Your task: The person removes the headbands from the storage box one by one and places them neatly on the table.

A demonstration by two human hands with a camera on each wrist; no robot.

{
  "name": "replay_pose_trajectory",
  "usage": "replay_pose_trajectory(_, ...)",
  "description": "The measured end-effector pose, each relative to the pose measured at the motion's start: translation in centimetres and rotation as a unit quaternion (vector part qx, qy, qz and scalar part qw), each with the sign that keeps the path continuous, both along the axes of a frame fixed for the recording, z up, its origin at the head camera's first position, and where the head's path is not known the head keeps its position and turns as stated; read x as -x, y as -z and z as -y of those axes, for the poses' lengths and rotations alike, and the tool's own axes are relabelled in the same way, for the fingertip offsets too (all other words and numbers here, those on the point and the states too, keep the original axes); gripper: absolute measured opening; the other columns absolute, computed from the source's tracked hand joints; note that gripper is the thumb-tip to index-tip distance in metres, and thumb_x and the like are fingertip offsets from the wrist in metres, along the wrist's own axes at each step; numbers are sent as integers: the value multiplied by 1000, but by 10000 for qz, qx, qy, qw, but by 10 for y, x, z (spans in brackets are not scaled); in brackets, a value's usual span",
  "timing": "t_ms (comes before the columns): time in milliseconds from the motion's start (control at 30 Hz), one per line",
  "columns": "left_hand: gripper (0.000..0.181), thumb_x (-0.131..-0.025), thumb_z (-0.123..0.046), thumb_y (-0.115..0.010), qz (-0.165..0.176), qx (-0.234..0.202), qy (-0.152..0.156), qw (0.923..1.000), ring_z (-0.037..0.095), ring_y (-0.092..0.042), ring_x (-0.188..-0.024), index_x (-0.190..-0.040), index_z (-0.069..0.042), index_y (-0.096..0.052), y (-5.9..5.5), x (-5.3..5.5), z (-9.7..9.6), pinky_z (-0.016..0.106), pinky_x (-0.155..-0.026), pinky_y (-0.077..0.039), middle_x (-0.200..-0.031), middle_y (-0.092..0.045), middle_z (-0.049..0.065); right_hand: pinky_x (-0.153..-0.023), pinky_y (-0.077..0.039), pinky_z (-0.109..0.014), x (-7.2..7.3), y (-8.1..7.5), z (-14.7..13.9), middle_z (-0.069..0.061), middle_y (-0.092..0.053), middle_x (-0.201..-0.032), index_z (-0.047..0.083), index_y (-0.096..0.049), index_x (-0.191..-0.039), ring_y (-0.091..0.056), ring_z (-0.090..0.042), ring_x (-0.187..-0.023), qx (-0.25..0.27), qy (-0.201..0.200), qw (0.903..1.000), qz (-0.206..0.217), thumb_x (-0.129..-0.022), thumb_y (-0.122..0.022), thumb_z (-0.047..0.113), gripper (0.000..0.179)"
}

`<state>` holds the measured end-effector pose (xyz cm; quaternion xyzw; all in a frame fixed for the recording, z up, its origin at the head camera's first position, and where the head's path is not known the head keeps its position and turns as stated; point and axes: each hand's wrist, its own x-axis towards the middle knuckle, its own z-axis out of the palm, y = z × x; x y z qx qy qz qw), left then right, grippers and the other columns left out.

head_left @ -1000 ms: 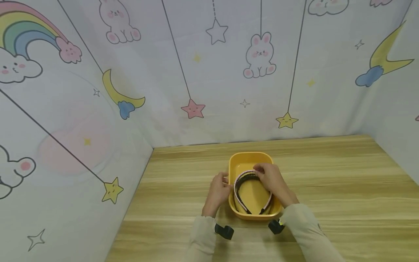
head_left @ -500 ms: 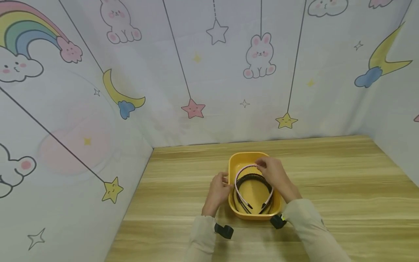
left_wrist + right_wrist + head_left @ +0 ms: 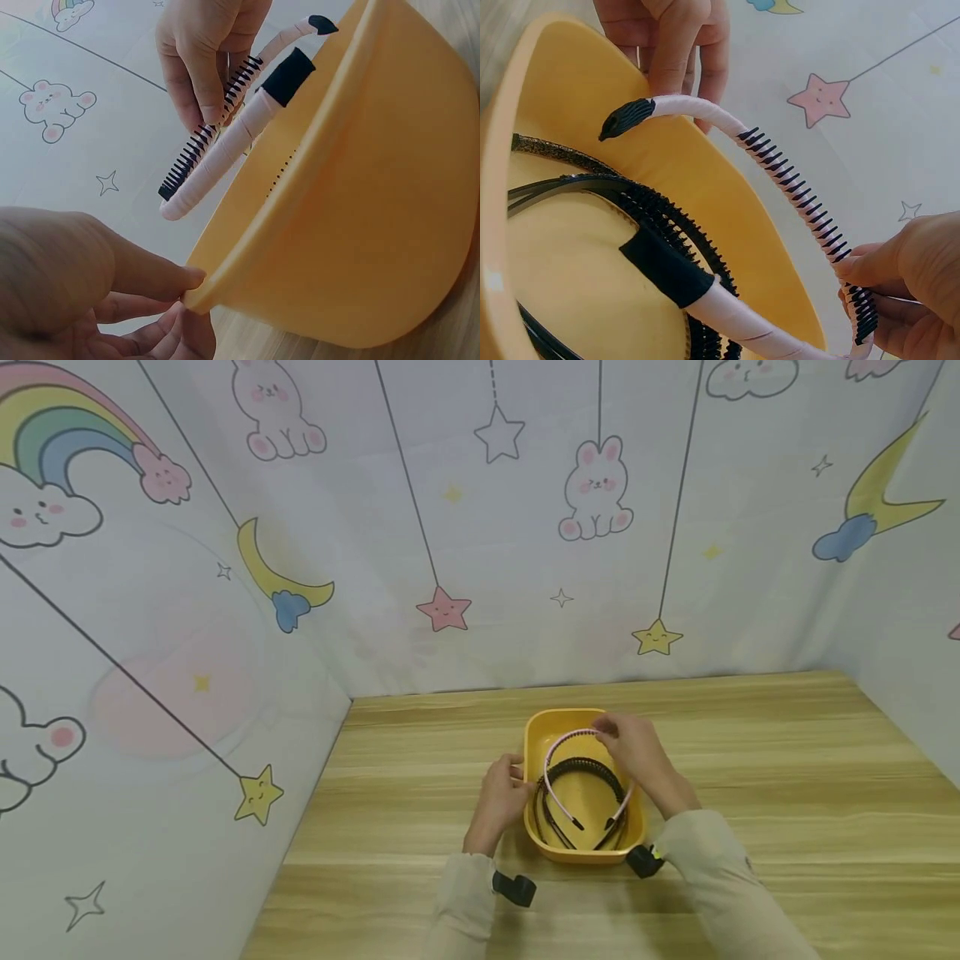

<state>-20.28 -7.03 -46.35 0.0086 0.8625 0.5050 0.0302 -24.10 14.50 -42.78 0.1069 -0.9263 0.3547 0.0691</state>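
A pale pink headband (image 3: 550, 767) with black comb teeth and black end tips is raised over the yellow plastic basin (image 3: 585, 857). The thumb and fingers of my right hand (image 3: 637, 756) pinch it by its curved top, as the right wrist view of the headband (image 3: 802, 199) also shows. Its two tips point down toward the basin. Several dark headbands (image 3: 581, 764) lie inside on the basin's bottom, partly overlapping. At the left side my left hand (image 3: 504, 793) grips the basin's rim between thumb and fingers, seen closely at the rim (image 3: 225, 274) in the left wrist view.
The basin stands on a wood-grain table (image 3: 750, 777). White fabric walls (image 3: 510, 552) printed with rabbits, stars and moons enclose the table at the back and both sides. A black wrist-camera mount (image 3: 514, 889) sits on each sleeve.
My right hand has lifted the pink headband up and slightly right, off the dark headbands. The dark headbands stay in the basin. My left hand keeps its hold on the rim.
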Motion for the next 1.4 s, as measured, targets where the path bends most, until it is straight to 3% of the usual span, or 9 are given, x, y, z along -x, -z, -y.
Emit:
replay_pose_trajectory(733, 45, -86, -1, -65, 32, -30, 46, 10000, 33, -63, -99, -128, 7, -49, -4, 0, 0, 40, -79, -55, -109, -58, 23, -84, -54, -46, 6, -10, -17, -21, -68, -108, -5, -65, -114, -63, -36, -98, 35, 30, 10000, -46, -93, -59, 5, 24)
replay_pose_trajectory(1400, 45, -86, 0, -64, 43, -96, 70, 9999, 31, -62, -97, -128, 5, -49, 0, 0, 0, 39, -76, -55, -107, -56, 20, -86, -51, -51, 7, -12, -47, -25, -67, -108, -6, -65, -112, -62, -41, -100, -36, 111, 9998, -155, -93, -58, 4, 23)
